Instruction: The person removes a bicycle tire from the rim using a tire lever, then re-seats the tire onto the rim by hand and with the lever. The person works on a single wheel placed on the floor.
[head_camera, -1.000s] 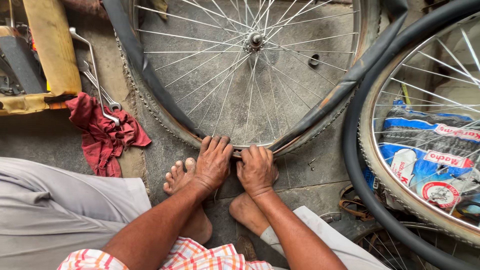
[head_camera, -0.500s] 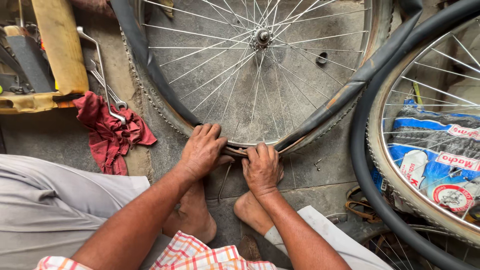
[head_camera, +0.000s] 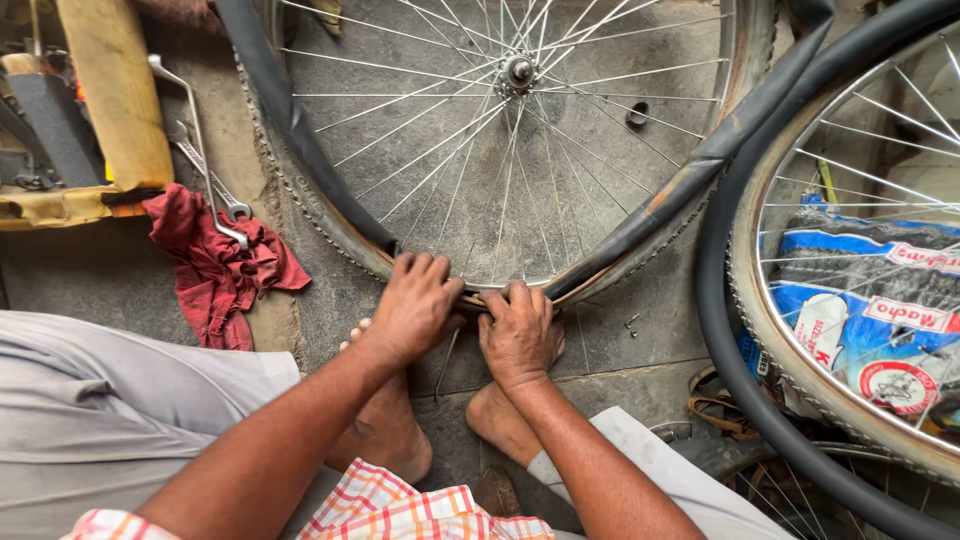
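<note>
A spoked bicycle wheel (head_camera: 510, 75) lies flat on the concrete floor in front of me, its worn tyre (head_camera: 300, 200) half off and a black inner tube (head_camera: 700, 160) hanging out along the rim. My left hand (head_camera: 415, 305) and my right hand (head_camera: 518, 335) press side by side on the tyre's near edge, fingers curled over it. My bare feet rest just under both hands.
A second wheel (head_camera: 790, 300) with black tyre leans at the right over blue printed packets (head_camera: 870, 300). A red rag (head_camera: 215, 265) and metal spanners (head_camera: 205, 170) lie at the left beside a yellow padded frame (head_camera: 115, 90). A small bolt (head_camera: 632, 322) sits near the right hand.
My left hand has slid left and up along the tyre edge, spreading away from the right hand. The view has shifted slightly down.
</note>
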